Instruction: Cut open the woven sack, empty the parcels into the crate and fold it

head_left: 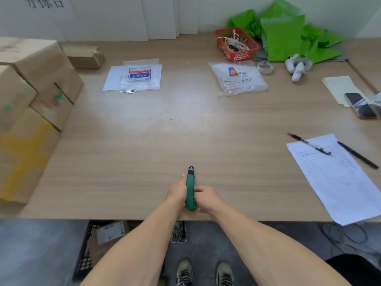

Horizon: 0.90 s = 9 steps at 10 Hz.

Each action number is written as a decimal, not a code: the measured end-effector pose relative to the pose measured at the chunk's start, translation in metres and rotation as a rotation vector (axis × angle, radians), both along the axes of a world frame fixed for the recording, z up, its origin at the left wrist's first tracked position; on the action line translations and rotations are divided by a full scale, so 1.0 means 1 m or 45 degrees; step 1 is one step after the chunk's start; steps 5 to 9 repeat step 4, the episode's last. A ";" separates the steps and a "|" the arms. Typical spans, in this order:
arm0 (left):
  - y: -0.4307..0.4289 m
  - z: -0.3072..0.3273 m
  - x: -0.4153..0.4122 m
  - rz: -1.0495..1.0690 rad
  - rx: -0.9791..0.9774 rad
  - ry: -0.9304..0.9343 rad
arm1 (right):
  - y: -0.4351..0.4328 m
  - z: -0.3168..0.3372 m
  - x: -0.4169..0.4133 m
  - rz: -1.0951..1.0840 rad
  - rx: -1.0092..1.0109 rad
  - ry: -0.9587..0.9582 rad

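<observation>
Head view: left hand (177,190) and right hand (206,198) both grip the green knife (190,188), so a slipping blade could cut a finger.

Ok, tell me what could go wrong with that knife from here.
The left hand has its thumb near the black tip of the green utility knife; sliding the blade out could nick it. With the right hand, it holds the knife near the table edge, so a slip might drop it toward the shoes.
</observation>
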<state>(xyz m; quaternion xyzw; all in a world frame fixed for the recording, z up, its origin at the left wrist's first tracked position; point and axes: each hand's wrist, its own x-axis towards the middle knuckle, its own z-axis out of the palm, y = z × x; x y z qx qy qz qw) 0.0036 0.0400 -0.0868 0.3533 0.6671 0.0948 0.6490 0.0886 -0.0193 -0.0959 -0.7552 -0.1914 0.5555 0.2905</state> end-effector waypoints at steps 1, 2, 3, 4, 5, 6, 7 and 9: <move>0.000 -0.002 0.003 -0.021 0.006 0.065 | -0.003 0.011 0.003 0.024 -0.006 0.036; 0.001 -0.007 0.005 -0.053 0.027 0.126 | -0.002 0.010 0.006 0.040 0.020 0.067; -0.004 0.029 0.011 -0.185 0.125 0.234 | -0.006 0.011 0.010 0.097 -0.022 0.008; 0.002 0.043 0.014 -0.258 0.272 0.339 | -0.006 0.021 0.019 0.091 -0.049 -0.111; 0.002 0.043 0.014 -0.258 0.272 0.339 | -0.006 0.021 0.019 0.091 -0.049 -0.111; 0.002 0.043 0.014 -0.258 0.272 0.339 | -0.006 0.021 0.019 0.091 -0.049 -0.111; 0.002 0.043 0.014 -0.258 0.272 0.339 | -0.006 0.021 0.019 0.091 -0.049 -0.111; 0.002 0.043 0.014 -0.258 0.272 0.339 | -0.006 0.021 0.019 0.091 -0.049 -0.111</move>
